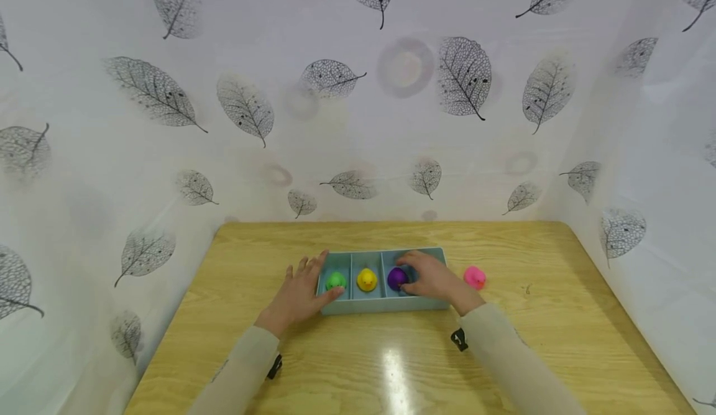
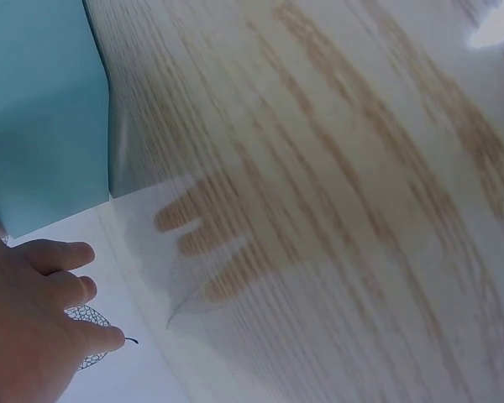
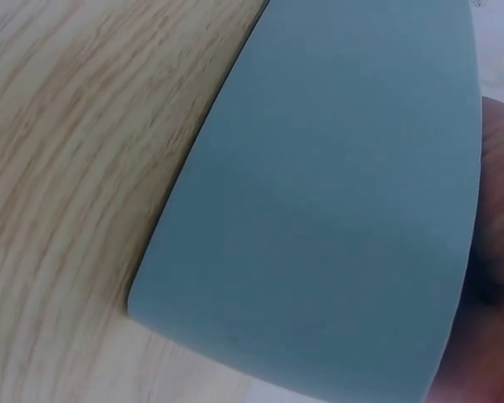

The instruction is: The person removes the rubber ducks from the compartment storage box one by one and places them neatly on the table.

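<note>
The right hand (image 1: pixel 433 276) grasped a purple toy duck (image 1: pixel 397 278) in the right compartment of a blue-grey plastic tray (image 1: pixel 386 305); the left hand (image 1: pixel 296 294), fingers extended, rested at its left end. Green toy duck (image 1: pixel 335 280) and yellow toy duck (image 1: pixel 366 280) sat inside — only a pink toy duck (image 1: pixel 475 277) lay outside.

Toy ducks: four in all. One green duck (image 1: pixel 335 279), one yellow duck (image 1: pixel 367 280), one purple duck (image 1: pixel 396 278), one pink duck (image 1: pixel 474 277). Three are within the tray (image 1: pixel 386 305), one to a compartment (image 1: pixel 366 259); one is outside it, on the bench (image 1: pixel 335 365).

Tray: one. Compartments: three, split by two dividers (image 1: pixel 351 275). Bench: one.

Hands: two, one left hand (image 1: pixel 296 297), one right hand (image 1: pixel 433 277). Sleeves (image 1: pixel 240 365): two. Small black pieces (image 1: pixel 458 340): two, one beside each sleeve.

Printed leaves (image 1: pixel 464 76) on the surrounding sheeting (image 1: pixel 358 135): more than twenty; several cut off at the edges of view, exact tally uncertain.
</note>
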The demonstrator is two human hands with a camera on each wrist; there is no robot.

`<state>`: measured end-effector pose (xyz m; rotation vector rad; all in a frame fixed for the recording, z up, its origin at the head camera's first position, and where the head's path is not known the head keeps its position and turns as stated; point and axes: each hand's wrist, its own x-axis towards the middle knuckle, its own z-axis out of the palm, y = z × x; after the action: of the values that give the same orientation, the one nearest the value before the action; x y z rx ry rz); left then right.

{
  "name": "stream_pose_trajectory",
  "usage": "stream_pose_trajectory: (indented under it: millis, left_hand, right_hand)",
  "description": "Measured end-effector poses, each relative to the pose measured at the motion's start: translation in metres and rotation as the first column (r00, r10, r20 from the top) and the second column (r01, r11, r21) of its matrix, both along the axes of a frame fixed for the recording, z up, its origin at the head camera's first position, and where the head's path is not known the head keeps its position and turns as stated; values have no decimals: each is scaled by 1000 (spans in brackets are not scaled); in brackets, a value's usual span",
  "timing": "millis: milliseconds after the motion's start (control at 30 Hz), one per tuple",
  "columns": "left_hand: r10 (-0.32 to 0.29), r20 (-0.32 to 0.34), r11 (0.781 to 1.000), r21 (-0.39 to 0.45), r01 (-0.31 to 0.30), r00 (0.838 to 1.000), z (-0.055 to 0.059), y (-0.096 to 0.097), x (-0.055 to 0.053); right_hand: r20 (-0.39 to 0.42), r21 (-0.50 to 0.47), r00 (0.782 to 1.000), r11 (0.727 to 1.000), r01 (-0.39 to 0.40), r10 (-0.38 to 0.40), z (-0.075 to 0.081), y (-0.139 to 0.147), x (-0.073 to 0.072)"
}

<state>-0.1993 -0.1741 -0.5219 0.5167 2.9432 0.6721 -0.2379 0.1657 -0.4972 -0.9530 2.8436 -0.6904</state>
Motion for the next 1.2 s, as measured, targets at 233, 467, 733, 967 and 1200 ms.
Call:
stream_pose_trajectory:
  millis: [233, 467, 733, 967, 1200]
  left_hand:
    - [4, -2, 1000, -2, -4, 1000, 3, 0, -1]
    - [-3, 14, 1000, 7, 3, 1000, 4, -1, -2]
    - [-5, 23, 1000, 12, 5, 1000, -1, -1, 0]
    - [-5, 33, 1000, 27, 4, 999, 2, -1, 1]
    - [-11, 38, 999, 32, 9, 999, 4, 0, 2]
  right_hand:
    - [55, 48, 998, 998, 37, -40, 8, -9, -2]
    - [110, 111, 990, 991, 75, -87, 8, -15, -1]
    - [102, 149, 989, 985, 88, -104, 2, -18, -1]
    - [105, 198, 985, 974, 113, -136, 0, -22, -3]
    - [96, 194, 987, 975, 111, -131, 1, -23, -2]
